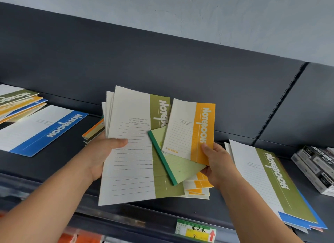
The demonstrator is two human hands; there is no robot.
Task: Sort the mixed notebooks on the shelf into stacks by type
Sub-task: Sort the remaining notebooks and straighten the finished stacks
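Observation:
My left hand [104, 151] grips a fan of several large white notebooks; the top one has an olive-green band [132, 152]. My right hand [216, 163] holds a small orange-banded notebook [189, 130] with its thumb on the cover, together with a pale green notebook with a dark green spine [173, 163]. More small orange notebooks [198, 187] lie under these. All are held above the dark shelf [68, 157].
A blue-banded notebook [41, 129] lies at left, behind it a mixed stack [19, 103]. A small stack [94, 131] sits behind my left hand. At right lie an olive-banded pile [271, 185] and boxed items [316, 168]. A price label [196, 232] marks the shelf edge.

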